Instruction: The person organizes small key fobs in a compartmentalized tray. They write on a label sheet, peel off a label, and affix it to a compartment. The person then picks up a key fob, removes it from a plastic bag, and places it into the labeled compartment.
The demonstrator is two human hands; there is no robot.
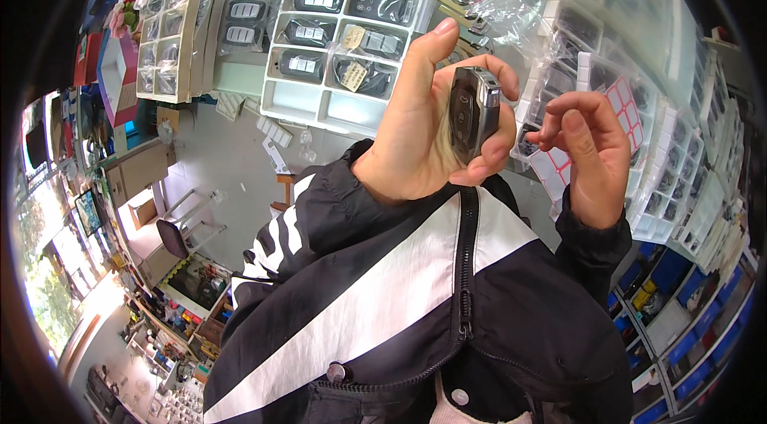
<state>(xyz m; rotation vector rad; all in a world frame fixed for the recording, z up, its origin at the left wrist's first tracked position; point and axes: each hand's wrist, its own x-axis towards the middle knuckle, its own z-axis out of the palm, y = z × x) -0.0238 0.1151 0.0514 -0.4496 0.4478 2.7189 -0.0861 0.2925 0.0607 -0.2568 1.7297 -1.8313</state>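
Observation:
My left hand (413, 118), palm up with its thumb raised, holds a dark car key fob (470, 115) upright between palm and curled fingers. The fob has several buttons on its face and a silvery metal part at its top end. To the right of it, my right hand (593, 148) is raised with bent fingers, apart from the fob, and nothing is seen in its grip. Beyond my left hand lies a white compartment tray (292, 102) of bagged key fobs; its nearest compartments hold none. Small paper tags with writing lie on some bags.
Two more fobs (242, 23) lie left of the tray, beside another compartment box (183, 64). Metal key blades and a clear plastic bag (509, 11) lie beyond my hands. White compartment boxes (653, 226) stand at right, above blue bins (671, 268). A chair (172, 238) stands at left.

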